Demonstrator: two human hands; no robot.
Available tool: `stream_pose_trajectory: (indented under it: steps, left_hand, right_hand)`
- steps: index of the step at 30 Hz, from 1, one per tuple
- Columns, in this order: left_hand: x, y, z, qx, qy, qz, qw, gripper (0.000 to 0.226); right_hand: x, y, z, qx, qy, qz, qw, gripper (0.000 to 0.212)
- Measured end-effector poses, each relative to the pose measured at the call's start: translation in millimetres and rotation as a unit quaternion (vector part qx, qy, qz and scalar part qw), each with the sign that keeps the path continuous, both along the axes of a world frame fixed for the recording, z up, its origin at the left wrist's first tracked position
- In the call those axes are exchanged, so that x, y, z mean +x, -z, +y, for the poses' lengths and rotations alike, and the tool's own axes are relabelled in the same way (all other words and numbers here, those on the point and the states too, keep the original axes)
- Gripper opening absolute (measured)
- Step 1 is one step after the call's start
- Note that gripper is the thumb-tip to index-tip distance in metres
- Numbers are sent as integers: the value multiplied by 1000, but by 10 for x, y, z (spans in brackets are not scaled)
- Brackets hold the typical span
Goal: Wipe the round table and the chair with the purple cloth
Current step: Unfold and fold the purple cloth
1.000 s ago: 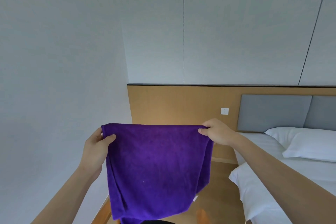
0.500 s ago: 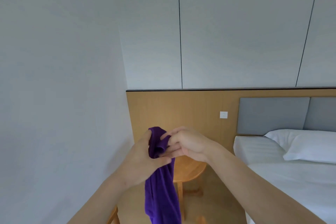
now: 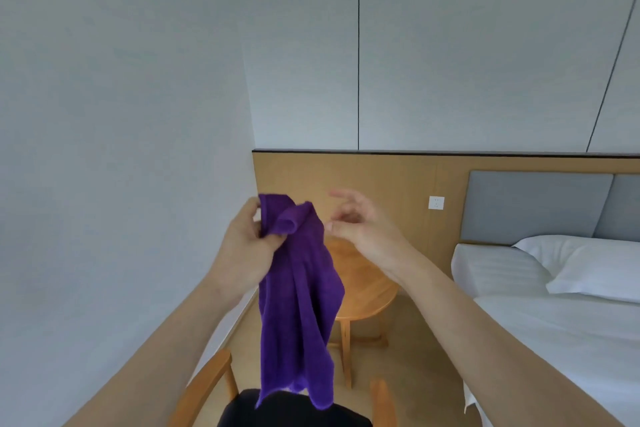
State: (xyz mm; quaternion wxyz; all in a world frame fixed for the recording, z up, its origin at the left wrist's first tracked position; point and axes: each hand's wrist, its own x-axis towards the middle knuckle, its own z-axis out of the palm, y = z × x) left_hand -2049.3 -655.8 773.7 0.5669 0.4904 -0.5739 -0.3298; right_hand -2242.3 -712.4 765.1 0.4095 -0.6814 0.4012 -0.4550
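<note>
The purple cloth (image 3: 298,298) hangs folded in half from my left hand (image 3: 245,246), which pinches its top edges together at chest height. My right hand (image 3: 360,225) is just to the right of the cloth's top, fingers spread and holding nothing. Behind and below the cloth stands the round wooden table (image 3: 363,291), partly hidden by it. The chair (image 3: 207,388), with wooden arms and a black seat, shows at the bottom of the view under the cloth's lower end.
A bed (image 3: 561,322) with white sheets and a pillow (image 3: 595,267) fills the right side. A wood-panelled wall (image 3: 381,184) with a socket stands behind the table. A white wall (image 3: 121,149) runs close along the left.
The cloth was held spread between both hands, then its top corners were brought together. Now my left hand alone holds them and my right hand has let go and drawn right.
</note>
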Motion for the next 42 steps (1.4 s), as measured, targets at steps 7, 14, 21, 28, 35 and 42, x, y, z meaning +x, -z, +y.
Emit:
stream_pose_trajectory:
  steps: [7, 14, 21, 28, 35, 42]
  left_hand:
    - [206, -245, 170, 30, -26, 137, 990, 27]
    - [661, 596, 849, 190, -19, 373, 908, 51]
    - [1314, 1497, 2368, 255, 2, 362, 896, 45]
    - [2413, 1540, 4309, 240, -264, 308, 882, 46]
    - [2903, 1375, 6138, 128, -437, 328, 828, 81]
    - [3206, 1477, 7573, 110, -513, 322, 788, 66]
  right_hand:
    - [-3, 563, 282, 228, -203, 57, 951, 74]
    - [734, 493, 847, 242, -211, -67, 945, 28]
    - [1780, 632, 1589, 191, -235, 221, 927, 39]
    - [2979, 925, 2710, 102, -282, 304, 904, 26]
    - [4152, 1024, 4326, 88, -485, 240, 837, 27]
    - [5093, 1100, 5601, 28, -642, 224, 732, 110]
